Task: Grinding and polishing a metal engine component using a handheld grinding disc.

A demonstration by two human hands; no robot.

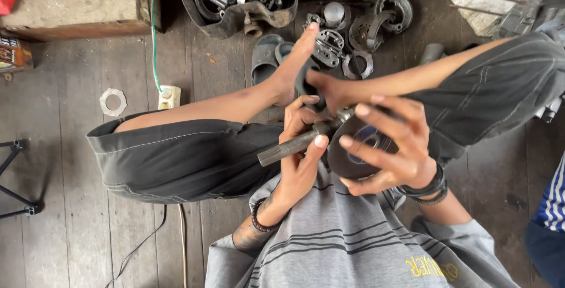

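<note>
I sit on a wooden floor with my legs drawn up and my bare feet pressed together around a dark part [306,85]. My left hand [300,158] grips a grey metal rod [288,148] that points left and runs into a tool head between my feet. My right hand [391,147] lies with spread fingers over a dark round abrasive disc [353,152] with a blue centre label, mounted at the end of that tool. Dark bands circle both wrists.
A cut rubber tub [235,11] of metal parts and chain stands at the top. Brake shoes and round metal parts [365,29] lie beside my feet. A white socket block [169,95] with a green cable, a gasket ring [112,101] and a sandal [265,58] lie on the planks.
</note>
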